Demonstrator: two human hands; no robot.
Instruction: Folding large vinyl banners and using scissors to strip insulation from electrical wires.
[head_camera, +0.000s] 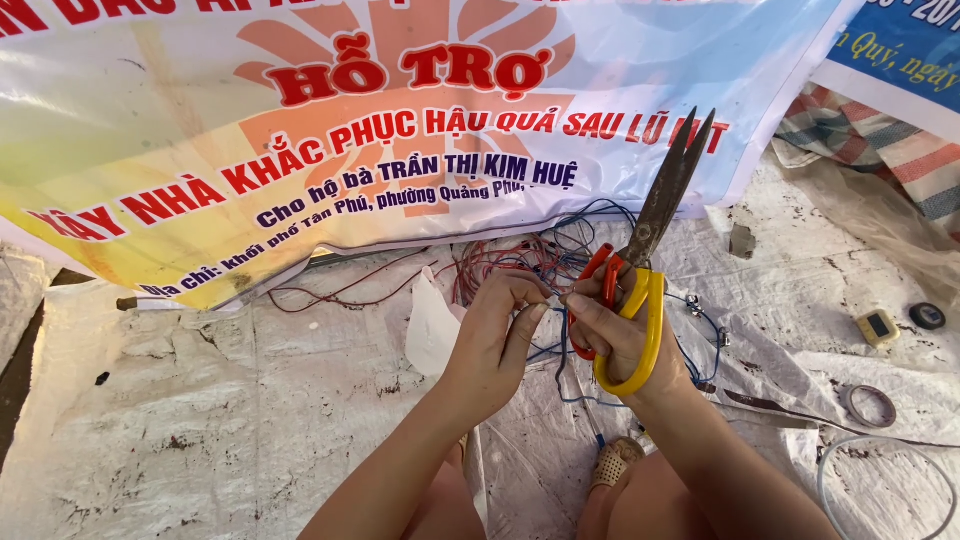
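My left hand pinches a thin wire between thumb and fingers. My right hand meets it at the same wire, fingertips touching. That hand also carries a pair of scissors with one yellow and one red handle loop, hooked over its fingers. The blades are slightly apart and point up and away. Behind both hands a tangle of red and blue wires lies on the ground sheet.
A large printed banner covers the back. A dirty white tarp lies underneath. At right sit a small yellow device, a black disc, a tape ring and a pale hose. A sandalled foot shows below.
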